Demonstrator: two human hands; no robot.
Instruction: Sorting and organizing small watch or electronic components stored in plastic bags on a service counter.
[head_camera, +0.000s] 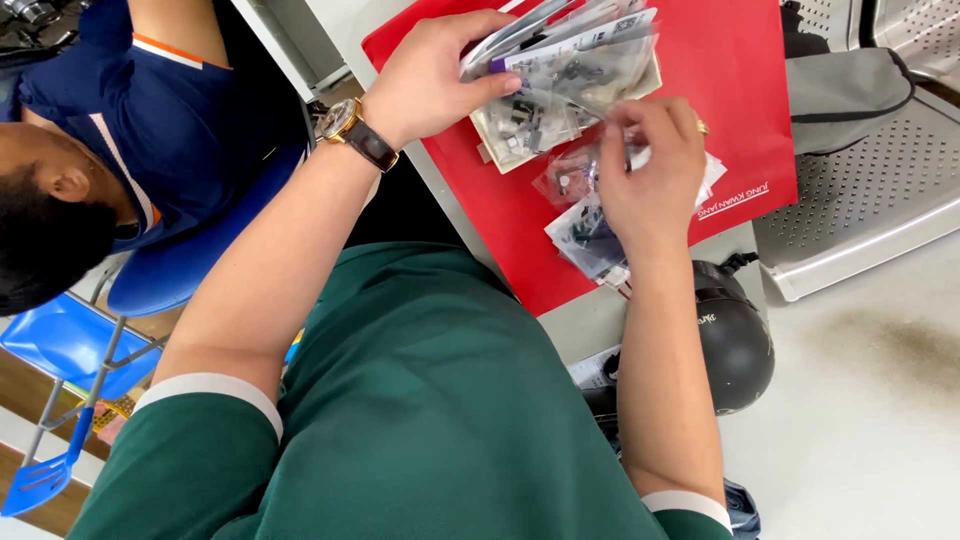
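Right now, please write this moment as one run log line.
left hand: holds clear plastic bags | right hand: on small clear bag | under: red paper bag

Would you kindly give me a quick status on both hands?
Left hand grips stack of clear plastic parts bags. Right hand fingers loose bags on red paper bag. Nothing obstructing.
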